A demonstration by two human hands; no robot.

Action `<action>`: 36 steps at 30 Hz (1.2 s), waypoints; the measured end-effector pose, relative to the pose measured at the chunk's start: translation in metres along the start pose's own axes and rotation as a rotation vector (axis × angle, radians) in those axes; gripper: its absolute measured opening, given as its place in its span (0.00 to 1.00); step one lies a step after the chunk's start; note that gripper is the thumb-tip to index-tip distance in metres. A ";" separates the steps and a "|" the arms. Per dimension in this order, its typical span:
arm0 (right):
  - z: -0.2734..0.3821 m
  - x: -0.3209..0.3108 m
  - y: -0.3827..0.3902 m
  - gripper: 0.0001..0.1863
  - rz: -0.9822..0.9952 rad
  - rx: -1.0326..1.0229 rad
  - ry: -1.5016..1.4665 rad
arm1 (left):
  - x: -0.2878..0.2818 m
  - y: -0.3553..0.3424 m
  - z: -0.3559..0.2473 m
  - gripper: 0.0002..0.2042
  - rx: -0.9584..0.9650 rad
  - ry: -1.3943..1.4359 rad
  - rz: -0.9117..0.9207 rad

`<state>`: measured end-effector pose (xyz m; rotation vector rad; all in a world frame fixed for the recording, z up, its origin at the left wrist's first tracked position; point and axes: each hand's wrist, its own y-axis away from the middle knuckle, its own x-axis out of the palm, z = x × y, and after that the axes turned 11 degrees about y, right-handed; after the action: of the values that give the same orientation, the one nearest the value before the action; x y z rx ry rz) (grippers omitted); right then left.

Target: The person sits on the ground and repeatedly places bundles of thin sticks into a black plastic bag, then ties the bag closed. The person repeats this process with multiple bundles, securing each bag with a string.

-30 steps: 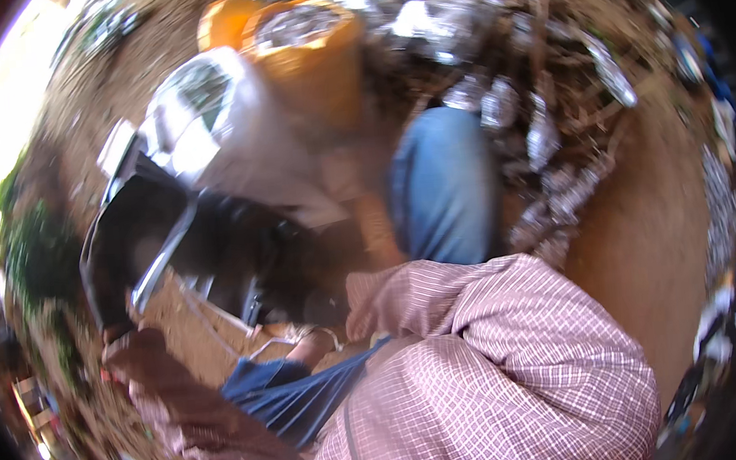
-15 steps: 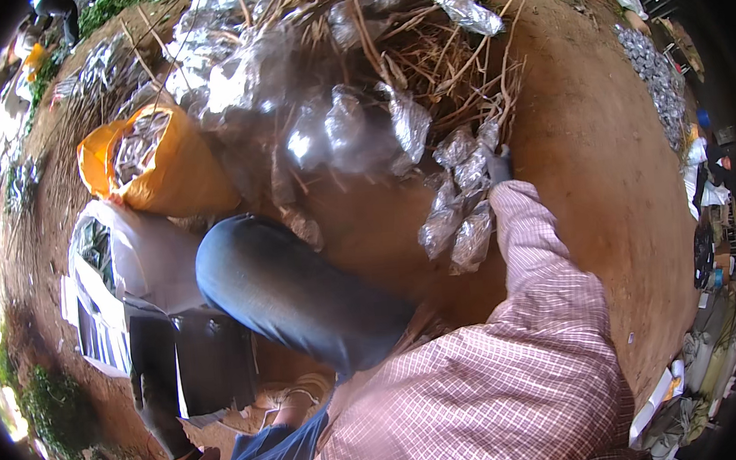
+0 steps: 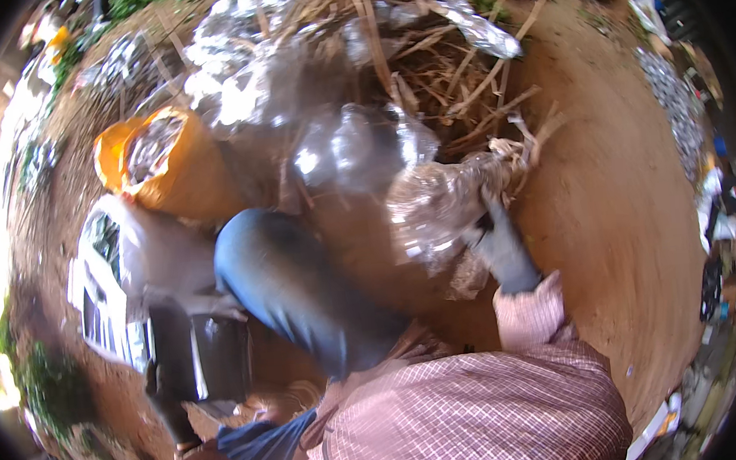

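My right hand (image 3: 505, 243), in a grey glove, grips a blurred bundle of plastic-wrapped stems (image 3: 439, 203) at the lower edge of a pile of brown sticks (image 3: 470, 92) and shiny wrapped pieces (image 3: 344, 145). My left hand (image 3: 168, 406), darkly gloved, is low at the left beside a black bag (image 3: 222, 354); its fingers are too blurred to tell what they hold. Above that bag stands a white sack (image 3: 119, 250) with dark contents. My denim-covered knee (image 3: 267, 264) lies between the sacks and the bundle.
A yellow sack (image 3: 182, 180) filled with pale pieces sits behind the white sack. Brown dirt ground (image 3: 617, 210) runs along the right, edged by a long silvery heap (image 3: 669, 102) and scattered items. Green plants (image 3: 52, 385) grow at the left. A person's dark leg (image 3: 101, 4) shows at the top left.
My view has swung from the left-hand sacks to the pile. My right hand, at the bagged stems half a second ago, is now lower and nearer, with the bundle blurred in it.
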<state>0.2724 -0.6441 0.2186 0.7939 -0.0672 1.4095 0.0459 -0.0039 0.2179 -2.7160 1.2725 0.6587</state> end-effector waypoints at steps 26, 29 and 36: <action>-0.020 0.247 0.093 0.42 0.882 -1.390 2.181 | 0.116 0.051 0.039 0.12 -0.185 0.894 -0.028; 0.026 0.195 0.065 0.67 0.816 -1.052 2.820 | 0.116 0.051 0.051 0.12 -0.076 1.049 -0.003; 0.037 0.077 -0.022 0.17 0.894 -0.743 2.296 | 0.112 0.054 -0.001 0.12 -0.146 0.991 0.127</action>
<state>0.3229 -0.5973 0.2737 -1.8884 0.8521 2.0672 0.0690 -0.1202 0.1793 -3.1865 1.5628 -0.7497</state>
